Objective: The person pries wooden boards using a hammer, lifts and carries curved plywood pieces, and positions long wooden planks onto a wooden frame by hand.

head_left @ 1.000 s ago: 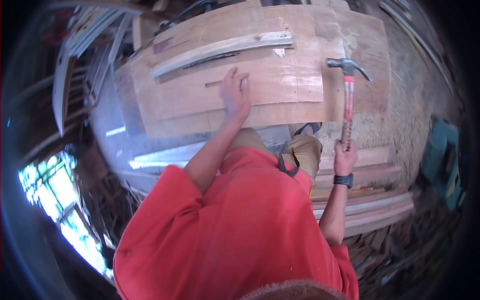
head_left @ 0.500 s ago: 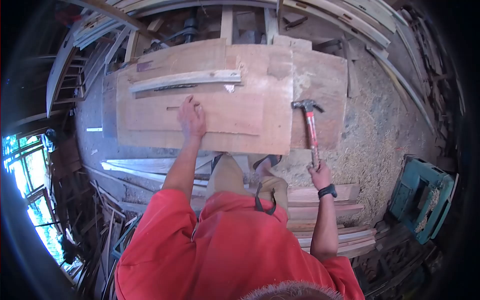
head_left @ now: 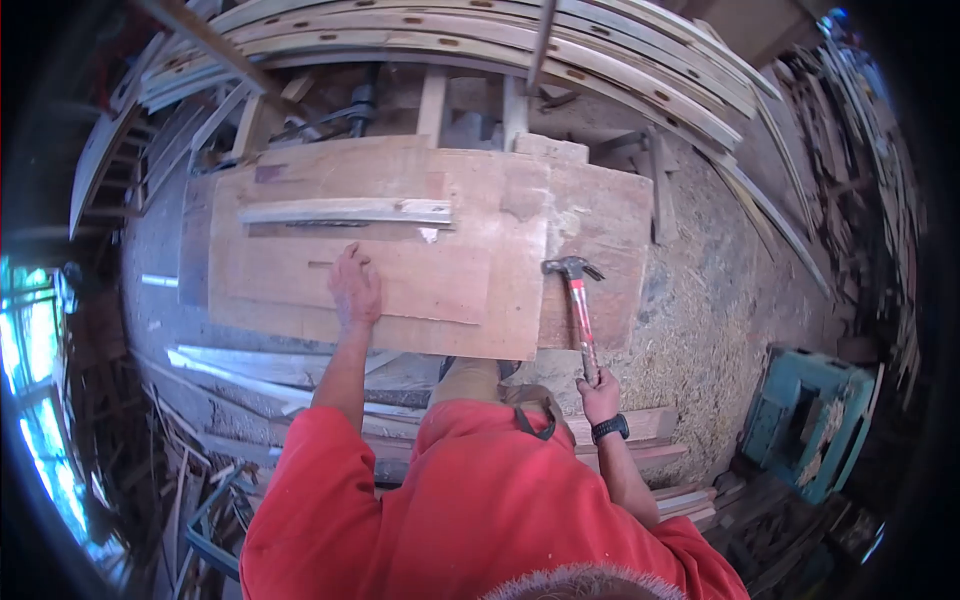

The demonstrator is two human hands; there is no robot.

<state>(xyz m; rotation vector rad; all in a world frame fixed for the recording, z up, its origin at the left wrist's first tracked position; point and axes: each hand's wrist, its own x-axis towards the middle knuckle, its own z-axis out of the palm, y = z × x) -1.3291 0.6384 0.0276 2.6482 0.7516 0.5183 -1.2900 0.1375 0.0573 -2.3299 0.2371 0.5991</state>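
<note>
Steel-headed, red-banded claw hammer (head_left: 581,305), top-heavy and rigid I'd guess, juts over the brown plywood tabletop (head_left: 500,338); right hand (head_left: 601,396) wraps the handle's end, sensibly; left hand (head_left: 355,289), fingers loosely parted, grips nothing visible.

No lettering is readable; any on the hammer (head_left: 581,312) seems too blurred.
</note>
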